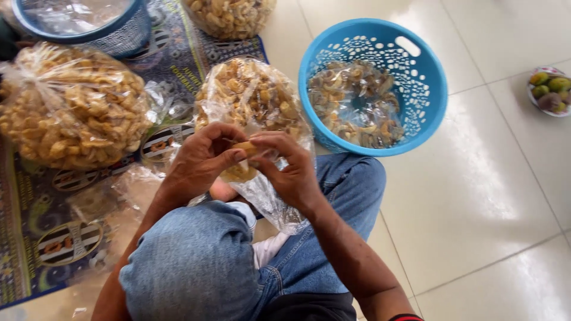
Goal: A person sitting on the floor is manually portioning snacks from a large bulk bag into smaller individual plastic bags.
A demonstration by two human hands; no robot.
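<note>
A person seated on a tiled floor (pixel 493 196) works with both hands at the centre of the frame, knees in blue jeans filling the lower middle. The left hand (pixel 199 160) and the right hand (pixel 285 169) meet fingertip to fingertip, each grip pinched together on the top of a small clear plastic bag (pixel 262 199) that holds a few pale fried snack pieces and hangs down between the knees.

Just behind the hands stands a larger clear bag (pixel 253 95), open at the top and packed with golden-brown fried snacks. At the left of the frame a bulging tied bag (pixel 71 110) of the same snacks lies on a dark patterned mat (pixel 53 238). At the upper middle, a further bag of snacks (pixel 229 16) is cut off by the frame edge.

To the upper right of the hands, a round blue perforated plastic basket (pixel 425 71) sits on the tiles and holds several small filled packets. A second blue basket (pixel 119 30), at the upper left, contains clear plastic. At the far right edge, a small plate (pixel 535 98) carries green and brownish fruit.
</note>
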